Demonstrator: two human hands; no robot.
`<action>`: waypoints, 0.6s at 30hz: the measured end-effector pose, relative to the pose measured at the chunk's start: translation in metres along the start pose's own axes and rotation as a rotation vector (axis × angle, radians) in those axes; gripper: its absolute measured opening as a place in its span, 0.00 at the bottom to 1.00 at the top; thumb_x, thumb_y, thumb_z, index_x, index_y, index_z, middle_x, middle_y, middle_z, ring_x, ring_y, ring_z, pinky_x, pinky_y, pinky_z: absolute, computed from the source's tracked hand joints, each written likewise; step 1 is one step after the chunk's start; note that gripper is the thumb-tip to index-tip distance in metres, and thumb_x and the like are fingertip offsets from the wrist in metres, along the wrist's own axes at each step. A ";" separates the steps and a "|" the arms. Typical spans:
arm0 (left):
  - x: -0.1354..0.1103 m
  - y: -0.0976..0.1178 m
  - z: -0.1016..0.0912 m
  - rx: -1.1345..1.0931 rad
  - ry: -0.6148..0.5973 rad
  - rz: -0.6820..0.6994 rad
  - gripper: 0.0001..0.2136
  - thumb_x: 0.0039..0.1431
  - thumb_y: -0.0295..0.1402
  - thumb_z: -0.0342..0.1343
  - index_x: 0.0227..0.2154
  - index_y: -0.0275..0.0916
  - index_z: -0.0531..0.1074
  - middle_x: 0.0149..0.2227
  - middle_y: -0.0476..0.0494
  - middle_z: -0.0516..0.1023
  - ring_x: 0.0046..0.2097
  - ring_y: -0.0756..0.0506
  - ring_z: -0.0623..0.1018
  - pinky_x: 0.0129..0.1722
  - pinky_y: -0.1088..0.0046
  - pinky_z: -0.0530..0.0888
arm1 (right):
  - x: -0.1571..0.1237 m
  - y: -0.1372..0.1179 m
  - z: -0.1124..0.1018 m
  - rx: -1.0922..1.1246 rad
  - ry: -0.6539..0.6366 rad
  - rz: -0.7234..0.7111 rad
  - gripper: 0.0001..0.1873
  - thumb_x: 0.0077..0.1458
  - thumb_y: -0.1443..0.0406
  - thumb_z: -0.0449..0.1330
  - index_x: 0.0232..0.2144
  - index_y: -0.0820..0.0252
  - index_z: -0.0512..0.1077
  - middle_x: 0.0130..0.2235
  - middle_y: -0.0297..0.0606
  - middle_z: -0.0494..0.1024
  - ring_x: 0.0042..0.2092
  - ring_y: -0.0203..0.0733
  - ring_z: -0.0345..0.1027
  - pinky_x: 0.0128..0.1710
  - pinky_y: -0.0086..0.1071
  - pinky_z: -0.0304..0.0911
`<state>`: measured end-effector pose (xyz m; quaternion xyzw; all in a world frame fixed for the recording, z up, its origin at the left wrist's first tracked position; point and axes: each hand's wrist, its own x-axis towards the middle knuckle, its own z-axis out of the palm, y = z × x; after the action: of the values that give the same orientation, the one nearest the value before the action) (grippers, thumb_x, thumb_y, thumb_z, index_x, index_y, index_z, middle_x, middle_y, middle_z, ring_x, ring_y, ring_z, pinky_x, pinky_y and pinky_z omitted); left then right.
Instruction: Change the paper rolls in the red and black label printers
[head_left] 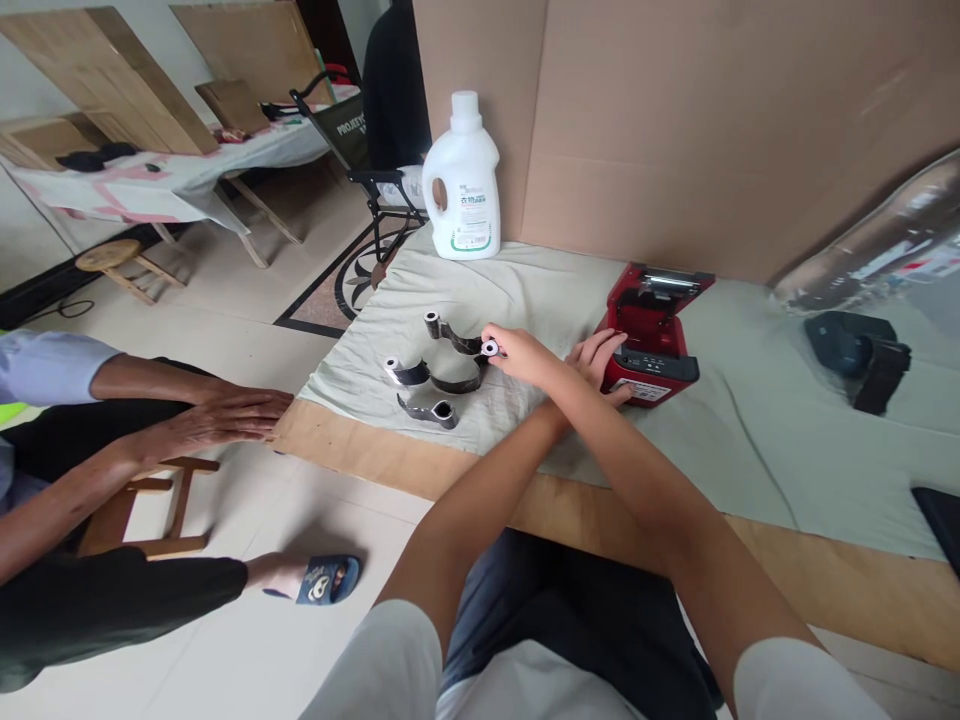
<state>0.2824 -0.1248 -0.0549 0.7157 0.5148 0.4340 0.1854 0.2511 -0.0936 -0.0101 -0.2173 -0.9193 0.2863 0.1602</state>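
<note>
My forearms cross, the right one over the left. My right hand (517, 356) pinches a small paper roll (490, 348) with a white end and dark core, above the cloth. My left hand (596, 362) is on the near left side of a red and black receipt printer (651, 365), fingers and thumb around its edge. The printer's lid (660, 282) stands raised, with its red inside showing. Left of my right hand lie a roll with a dark tail (433, 322), another white-ended roll (393, 368) and a dark curled roll (444, 413).
A white detergent bottle (466, 190) stands at the back against a cardboard panel (675, 120). On the right are a dark device (851, 345) and a plastic-wrapped package (885, 235). Another person's hands (232, 412) rest at the table's left edge.
</note>
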 end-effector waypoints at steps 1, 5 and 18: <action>0.000 0.000 0.000 0.011 0.004 0.007 0.45 0.54 0.41 0.72 0.71 0.37 0.57 0.74 0.28 0.58 0.72 0.27 0.63 0.71 0.51 0.62 | -0.001 0.000 0.000 0.020 0.007 0.007 0.13 0.57 0.71 0.58 0.44 0.55 0.70 0.33 0.31 0.72 0.33 0.40 0.62 0.36 0.33 0.54; -0.001 -0.002 0.001 0.047 0.020 0.043 0.44 0.56 0.41 0.71 0.71 0.36 0.56 0.73 0.26 0.58 0.73 0.27 0.62 0.72 0.52 0.61 | -0.012 -0.001 -0.008 0.136 0.123 -0.044 0.10 0.55 0.69 0.60 0.40 0.55 0.68 0.40 0.35 0.72 0.39 0.41 0.66 0.41 0.34 0.61; -0.014 0.006 -0.005 -0.040 0.005 -0.102 0.13 0.65 0.36 0.61 0.51 0.42 0.77 0.51 0.39 0.81 0.63 0.36 0.77 0.66 0.54 0.73 | -0.112 -0.015 -0.087 0.766 0.246 0.248 0.21 0.62 0.59 0.61 0.58 0.45 0.69 0.36 0.30 0.69 0.30 0.38 0.70 0.36 0.40 0.76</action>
<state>0.2804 -0.1411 -0.0535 0.6837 0.5421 0.4360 0.2204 0.3791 -0.1199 0.0482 -0.2833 -0.6875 0.5964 0.3023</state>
